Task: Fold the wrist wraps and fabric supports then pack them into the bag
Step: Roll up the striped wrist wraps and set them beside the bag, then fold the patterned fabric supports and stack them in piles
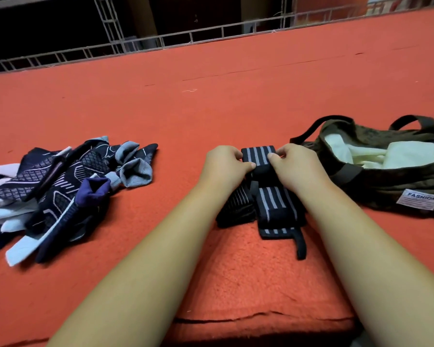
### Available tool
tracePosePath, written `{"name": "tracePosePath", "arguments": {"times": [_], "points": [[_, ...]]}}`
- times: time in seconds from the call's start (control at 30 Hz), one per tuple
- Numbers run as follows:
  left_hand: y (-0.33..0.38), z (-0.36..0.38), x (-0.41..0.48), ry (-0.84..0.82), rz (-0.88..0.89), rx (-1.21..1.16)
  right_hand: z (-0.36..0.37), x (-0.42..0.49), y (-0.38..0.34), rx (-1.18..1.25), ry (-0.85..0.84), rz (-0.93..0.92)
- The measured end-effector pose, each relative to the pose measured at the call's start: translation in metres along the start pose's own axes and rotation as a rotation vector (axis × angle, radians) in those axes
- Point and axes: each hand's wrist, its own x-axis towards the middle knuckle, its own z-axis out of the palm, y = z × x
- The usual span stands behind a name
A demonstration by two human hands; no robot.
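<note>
A black wrist wrap with grey stripes (pixel 259 154) lies on the red carpet in front of me, its far end folded over. My left hand (pixel 224 164) pinches that fold from the left and my right hand (pixel 296 165) pinches it from the right. The wrap's near part (pixel 276 204) runs toward me and ends in a black strap loop (pixel 300 246). A second dark striped wrap (pixel 236 206) lies bunched under my left wrist. The open olive bag (pixel 386 186) sits to the right with pale fabric (pixel 409 154) inside.
A heap of dark blue, patterned fabric supports with light blue and white parts (pixel 65 186) lies to the left. The red carpet (pixel 211 101) stretches far ahead to a metal railing (pixel 161 40). A carpet seam (pixel 223 319) crosses near me.
</note>
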Motion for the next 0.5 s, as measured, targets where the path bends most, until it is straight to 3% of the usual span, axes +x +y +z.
{"name": "tracePosePath", "arguments": {"times": [0.27,0.5], "points": [[0.001,0.004,-0.005,0.020,0.000,0.027,0.002,-0.008,-0.006,-0.048,0.000,0.001],[-0.013,-0.015,-0.011,0.055,0.003,-0.189,-0.005,-0.020,-0.025,-0.012,0.113,-0.102]]}}
